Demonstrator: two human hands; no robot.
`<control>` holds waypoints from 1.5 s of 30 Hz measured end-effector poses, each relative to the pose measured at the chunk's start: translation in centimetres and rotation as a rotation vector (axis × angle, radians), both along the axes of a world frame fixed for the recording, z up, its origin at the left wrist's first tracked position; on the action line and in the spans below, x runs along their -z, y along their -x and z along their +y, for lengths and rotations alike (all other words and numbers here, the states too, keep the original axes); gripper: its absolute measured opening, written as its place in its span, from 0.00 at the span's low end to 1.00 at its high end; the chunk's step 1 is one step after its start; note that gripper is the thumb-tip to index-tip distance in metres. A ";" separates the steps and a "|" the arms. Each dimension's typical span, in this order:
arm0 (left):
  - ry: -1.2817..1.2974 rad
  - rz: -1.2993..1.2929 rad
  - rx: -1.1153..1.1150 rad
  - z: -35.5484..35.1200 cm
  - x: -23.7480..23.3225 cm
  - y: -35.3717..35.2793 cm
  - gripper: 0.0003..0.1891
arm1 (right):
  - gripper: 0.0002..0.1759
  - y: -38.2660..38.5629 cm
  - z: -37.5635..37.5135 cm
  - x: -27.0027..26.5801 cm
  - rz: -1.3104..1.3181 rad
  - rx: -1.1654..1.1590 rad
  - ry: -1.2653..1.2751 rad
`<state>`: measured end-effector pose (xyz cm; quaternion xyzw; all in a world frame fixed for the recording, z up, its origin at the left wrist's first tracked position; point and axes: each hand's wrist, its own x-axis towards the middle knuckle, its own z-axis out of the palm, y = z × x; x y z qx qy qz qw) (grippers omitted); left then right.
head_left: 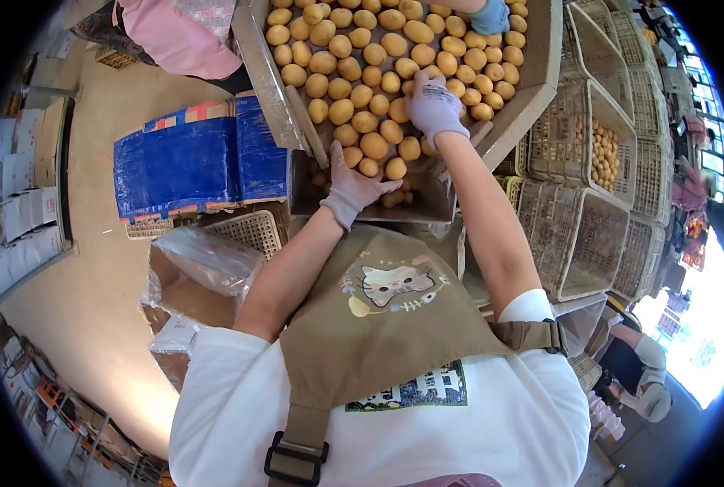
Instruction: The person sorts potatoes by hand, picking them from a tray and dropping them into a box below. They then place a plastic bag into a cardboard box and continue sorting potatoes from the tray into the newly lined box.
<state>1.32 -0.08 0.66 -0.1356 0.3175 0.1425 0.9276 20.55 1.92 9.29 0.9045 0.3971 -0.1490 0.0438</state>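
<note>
Many round yellow-brown potatoes [374,146] lie spread over a sloping tray [532,101] with raised sides. My left hand [354,185], in a pale glove, is at the tray's lower left end, its fingers apart beside the lowest potatoes. Whether its palm touches one is hidden. Further up and to the right, my right hand [437,105], also gloved, reaches in among the potatoes with its fingers bent down; what its fingertips hold, if anything, is hidden. Below the tray's end a box [415,213] has a few potatoes inside, partly under my left hand.
A co-worker's blue-gloved hand [492,16] is at the tray's top right. Another person in a pink sleeve [183,49] is at the upper left. Blue-wrapped boxes [179,166] and a plastic-lined carton [191,284] stand left. Stacked plastic crates [573,231], one with potatoes, stand right.
</note>
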 end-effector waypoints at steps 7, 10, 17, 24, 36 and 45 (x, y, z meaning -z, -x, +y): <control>-0.027 0.010 -0.003 -0.1 0.5 0.7 0.42 | 0.32 -0.4 -1.1 0.3 0.158 0.088 -0.068; 0.018 -0.015 -0.017 0.0 0.5 0.7 0.41 | 0.34 0.2 -4.2 0.3 0.274 0.140 -0.415; -0.033 -0.247 -0.033 0.2 1.4 1.4 0.38 | 0.29 -4.4 -30.0 -2.8 0.909 0.725 -1.604; -0.002 -0.215 -0.004 0.1 0.4 0.8 0.39 | 0.16 -6.4 -58.7 -3.6 0.407 0.887 -2.179; -0.078 0.327 0.162 0.8 0.0 1.8 0.24 | 0.23 2.4 -10.9 -1.2 0.025 -0.249 -0.565; -0.061 0.016 -0.058 -0.2 -0.7 0.5 0.44 | 0.21 1.6 0.4 4.1 -0.024 -0.236 -0.284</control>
